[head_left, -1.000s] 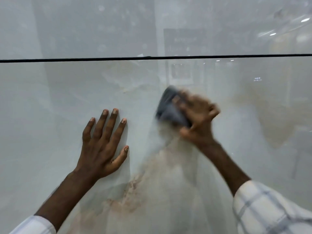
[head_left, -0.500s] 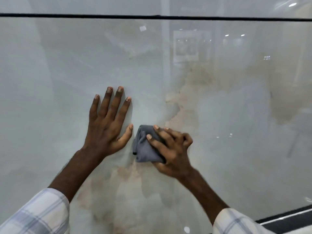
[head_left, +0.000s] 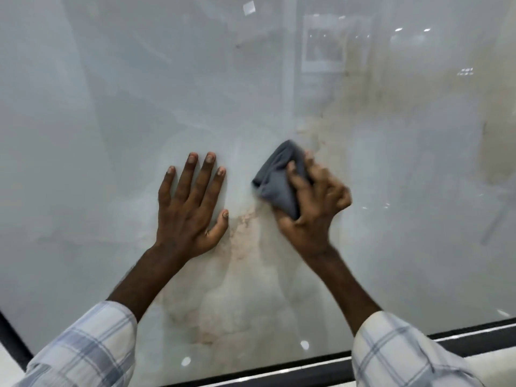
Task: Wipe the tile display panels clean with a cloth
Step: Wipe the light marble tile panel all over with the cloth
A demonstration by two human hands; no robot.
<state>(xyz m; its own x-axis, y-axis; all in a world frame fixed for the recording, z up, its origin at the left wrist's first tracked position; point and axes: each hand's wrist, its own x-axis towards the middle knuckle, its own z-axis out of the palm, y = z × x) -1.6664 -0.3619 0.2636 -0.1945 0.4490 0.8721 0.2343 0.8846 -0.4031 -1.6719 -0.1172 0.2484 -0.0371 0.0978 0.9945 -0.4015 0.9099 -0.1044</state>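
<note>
A glossy pale tile panel (head_left: 139, 93) with beige veining fills the view, black frame (head_left: 321, 372) along its lower edge. The left hand (head_left: 190, 208) lies flat on it, fingers straight. Just beside, the right hand (head_left: 312, 202) grips a bunched grey cloth (head_left: 276, 180) against the panel.

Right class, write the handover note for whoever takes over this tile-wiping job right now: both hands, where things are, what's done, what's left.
Left hand: open, flat on the tile panel.
Right hand: fingers curled round the bunched grey cloth, pressing it to the panel just right of the left hand, apart from it.
Done: wiping under way; how much is wiped cannot be told.
Left: the rest of the panel, down to the black frame.
</note>
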